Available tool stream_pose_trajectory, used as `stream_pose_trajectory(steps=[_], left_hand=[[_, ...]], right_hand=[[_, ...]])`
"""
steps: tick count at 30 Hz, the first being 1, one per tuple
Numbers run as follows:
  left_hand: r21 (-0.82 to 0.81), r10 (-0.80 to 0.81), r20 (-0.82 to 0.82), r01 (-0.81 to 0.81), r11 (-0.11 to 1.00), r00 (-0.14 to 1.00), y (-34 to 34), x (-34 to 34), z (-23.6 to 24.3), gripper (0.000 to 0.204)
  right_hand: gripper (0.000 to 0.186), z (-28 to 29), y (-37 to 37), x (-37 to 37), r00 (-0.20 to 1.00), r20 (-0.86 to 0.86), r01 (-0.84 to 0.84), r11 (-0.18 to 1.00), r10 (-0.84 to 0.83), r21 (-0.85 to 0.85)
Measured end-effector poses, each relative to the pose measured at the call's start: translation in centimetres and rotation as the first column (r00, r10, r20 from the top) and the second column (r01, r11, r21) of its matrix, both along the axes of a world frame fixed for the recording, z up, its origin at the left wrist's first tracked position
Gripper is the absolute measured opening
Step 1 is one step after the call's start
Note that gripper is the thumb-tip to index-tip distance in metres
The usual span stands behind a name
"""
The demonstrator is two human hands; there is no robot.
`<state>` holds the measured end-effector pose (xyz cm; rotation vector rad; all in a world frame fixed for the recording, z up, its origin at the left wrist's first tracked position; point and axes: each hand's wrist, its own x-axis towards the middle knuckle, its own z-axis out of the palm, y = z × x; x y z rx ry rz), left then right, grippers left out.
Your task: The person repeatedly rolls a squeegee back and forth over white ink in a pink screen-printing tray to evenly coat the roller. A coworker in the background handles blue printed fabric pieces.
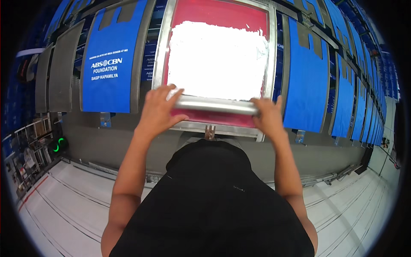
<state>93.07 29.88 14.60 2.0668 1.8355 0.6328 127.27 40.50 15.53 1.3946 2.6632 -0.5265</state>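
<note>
Silver bar [216,105], two-handed

Got the left hand [158,109] cupped round the bar's 9 o'clock end, right hand [270,116] on the 3 o'clock end. Seeing thick white paste [216,60] just past it toward 12, spread over a red screen [218,12] in a metal frame [162,47]. Also spotting blue panels [109,40] at 10 and 2, plus black clothing [209,192] down at 6.

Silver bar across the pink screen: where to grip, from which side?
Likely both ends, from the near side: the silver bar is long and lies crosswise close to the pink screen's near edge, with the white layer beyond. The left hand and right hand are at those ends.
</note>
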Motion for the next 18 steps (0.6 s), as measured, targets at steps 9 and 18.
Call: stream_pose_trajectory(steps=[9,18], left_hand=[[-0.295,-0.072,-0.156,0.023,0.955,0.985,11.9,-0.9,1.6,0.022],[-0.093,-0.012,-0.276,-0.014,0.996,0.961,13.0,-0.2,-7.1,0.045]], right_hand=[[0.039,1.6,9.0,-2.9,0.999,0.038,-0.009,0.988,0.015,-0.155],[0.036,-7.2,11.0,-5.6,0.996,0.044,-0.085,0.963,0.076,0.257]])
